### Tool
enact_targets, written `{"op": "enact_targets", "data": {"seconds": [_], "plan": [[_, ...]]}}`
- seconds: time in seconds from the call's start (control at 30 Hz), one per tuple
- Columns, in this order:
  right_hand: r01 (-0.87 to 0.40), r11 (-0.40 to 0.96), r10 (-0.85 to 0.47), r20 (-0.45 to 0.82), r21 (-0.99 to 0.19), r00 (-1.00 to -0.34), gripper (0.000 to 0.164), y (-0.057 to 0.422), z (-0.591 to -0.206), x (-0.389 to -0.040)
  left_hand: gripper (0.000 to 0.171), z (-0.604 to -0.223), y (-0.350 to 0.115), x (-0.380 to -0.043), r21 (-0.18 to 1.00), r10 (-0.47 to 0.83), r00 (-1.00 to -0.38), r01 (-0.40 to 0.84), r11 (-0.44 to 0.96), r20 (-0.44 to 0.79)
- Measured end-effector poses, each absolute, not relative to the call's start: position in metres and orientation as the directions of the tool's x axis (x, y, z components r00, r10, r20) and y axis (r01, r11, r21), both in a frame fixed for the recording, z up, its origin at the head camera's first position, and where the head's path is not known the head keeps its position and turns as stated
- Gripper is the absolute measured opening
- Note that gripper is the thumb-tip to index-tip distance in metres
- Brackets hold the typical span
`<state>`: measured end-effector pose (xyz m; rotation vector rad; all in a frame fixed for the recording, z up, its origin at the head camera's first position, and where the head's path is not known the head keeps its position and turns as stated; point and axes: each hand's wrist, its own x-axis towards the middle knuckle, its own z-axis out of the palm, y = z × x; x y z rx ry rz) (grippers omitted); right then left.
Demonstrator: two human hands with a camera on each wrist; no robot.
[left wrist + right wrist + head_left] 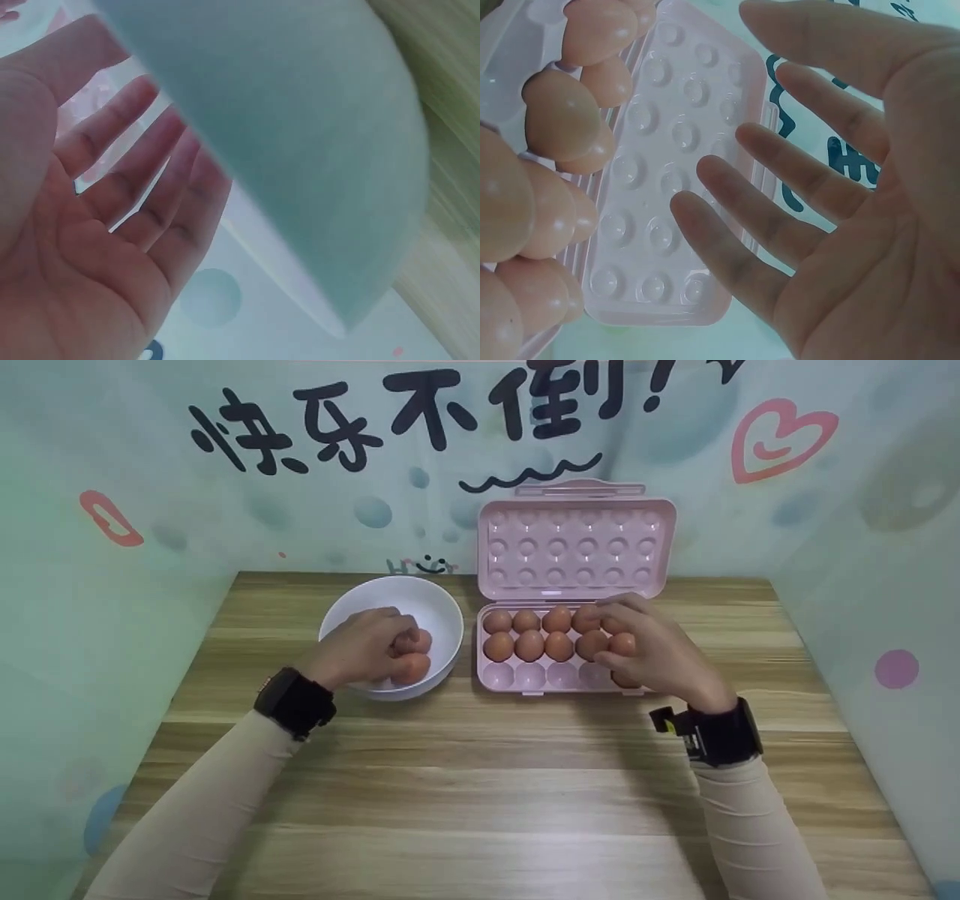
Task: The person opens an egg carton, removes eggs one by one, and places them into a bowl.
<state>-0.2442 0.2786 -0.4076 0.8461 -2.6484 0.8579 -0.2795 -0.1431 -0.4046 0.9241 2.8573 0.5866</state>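
Note:
In the head view, my left hand (367,641) reaches over the rim of a white bowl (444,660), beside brown eggs (411,668) lying inside. Its fingers are loosely extended in the left wrist view; the bowl's wall (315,150) hides the fingertips. My right hand (656,649) is over the right end of a pink egg carton (517,688), fingers spread and nothing between them in the right wrist view. Brown eggs (559,646) fill the visible parts of the back and middle rows. In the front row, several pink sockets show, with one egg (625,679) partly covered by the right hand.
The carton's lid (576,547) stands raised against the printed backdrop (337,525) behind the table. Bowl and carton sit side by side near the far edge of the wooden table (487,787). Printed walls flank both sides.

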Motion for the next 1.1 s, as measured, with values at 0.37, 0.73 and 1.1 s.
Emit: {"op": "enact_targets", "data": {"seconds": [0.37,0.73,1.1], "plan": [[-0.603,0.687,-0.481,0.369,-0.406,-0.795,0.050,0.300,-0.413,-0.240,0.036,-0.401,-0.109,-0.262,0.402,0.574,-0.776,0.628,0.666,0.261],[-0.544,0.725,-0.479,0.260,-0.422,-0.839,0.025,0.303,-0.418,-0.239,0.045,-0.419,-0.066,-0.245,0.474,0.534,-0.780,0.624,0.621,0.327],[-0.503,0.777,-0.461,0.202,-0.378,-0.864,0.019,0.298,-0.422,-0.240,0.032,-0.441,-0.040,-0.242,0.533,0.540,-0.770,0.631,0.564,0.341]]}}
